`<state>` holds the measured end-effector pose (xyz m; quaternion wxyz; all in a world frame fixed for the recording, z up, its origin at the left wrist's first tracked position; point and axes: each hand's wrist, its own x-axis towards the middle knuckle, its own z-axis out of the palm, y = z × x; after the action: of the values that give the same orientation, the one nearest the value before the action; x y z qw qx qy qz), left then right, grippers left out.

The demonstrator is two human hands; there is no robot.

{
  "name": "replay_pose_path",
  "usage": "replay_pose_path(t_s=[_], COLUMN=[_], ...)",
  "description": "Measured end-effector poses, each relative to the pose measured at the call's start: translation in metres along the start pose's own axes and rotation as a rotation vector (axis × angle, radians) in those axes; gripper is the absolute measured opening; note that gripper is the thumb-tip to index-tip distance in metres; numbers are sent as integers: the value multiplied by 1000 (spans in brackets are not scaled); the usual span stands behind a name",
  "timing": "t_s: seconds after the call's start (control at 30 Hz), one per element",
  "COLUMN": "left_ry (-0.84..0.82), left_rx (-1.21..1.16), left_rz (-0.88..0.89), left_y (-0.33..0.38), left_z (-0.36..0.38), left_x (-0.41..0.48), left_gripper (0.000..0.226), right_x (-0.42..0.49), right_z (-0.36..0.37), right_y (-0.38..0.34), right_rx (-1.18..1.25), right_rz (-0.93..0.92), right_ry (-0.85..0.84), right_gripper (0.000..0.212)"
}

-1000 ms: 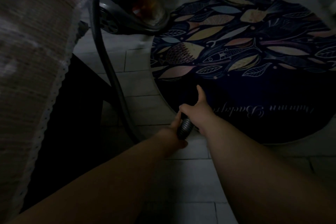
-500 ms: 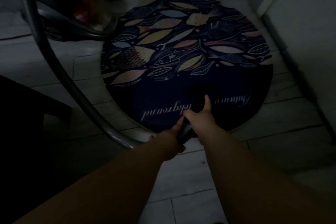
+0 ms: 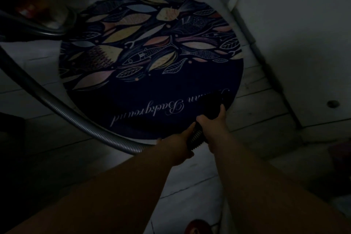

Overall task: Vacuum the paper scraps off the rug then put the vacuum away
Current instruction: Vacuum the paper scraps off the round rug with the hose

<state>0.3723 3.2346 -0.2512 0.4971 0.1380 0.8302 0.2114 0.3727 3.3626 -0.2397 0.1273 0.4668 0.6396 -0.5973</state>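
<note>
A round dark rug (image 3: pixel 152 66) with leaf and fish patterns and white script lies on the tiled floor in dim light. The black vacuum nozzle (image 3: pixel 216 104) rests on the rug's near right part, over the start of the script. My right hand (image 3: pixel 214 125) grips the nozzle's handle. Just behind it my left hand (image 3: pixel 180 146) holds the ribbed hose (image 3: pixel 95 129), which curves left and up to the canister vacuum (image 3: pixel 38 11) at the top left. I cannot make out any paper scraps on the rug.
A pale wall or cabinet (image 3: pixel 294 43) rises right of the rug, with a small round floor fitting (image 3: pixel 333 103) beside it. Dark furniture edges the left side. Something reddish (image 3: pixel 197 227) shows at the bottom edge.
The nozzle and both hands have swept to the right across the rug's near part. My view has swung right, so the canister now sits at the far top left.
</note>
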Motion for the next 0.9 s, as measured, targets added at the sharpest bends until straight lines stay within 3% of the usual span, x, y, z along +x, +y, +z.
replay_pose_path(t_s=[0.3, 0.9], left_ry=[-10, 176], left_rx=[78, -77], left_rz=[46, -88], left_y=[19, -120], left_z=[10, 1], left_x=[-8, -77], left_gripper=[91, 93], right_x=[-6, -60], right_z=[-21, 117], right_y=[11, 24], right_rx=[41, -104], right_rz=[32, -32], right_ry=[85, -194], right_gripper=[93, 97])
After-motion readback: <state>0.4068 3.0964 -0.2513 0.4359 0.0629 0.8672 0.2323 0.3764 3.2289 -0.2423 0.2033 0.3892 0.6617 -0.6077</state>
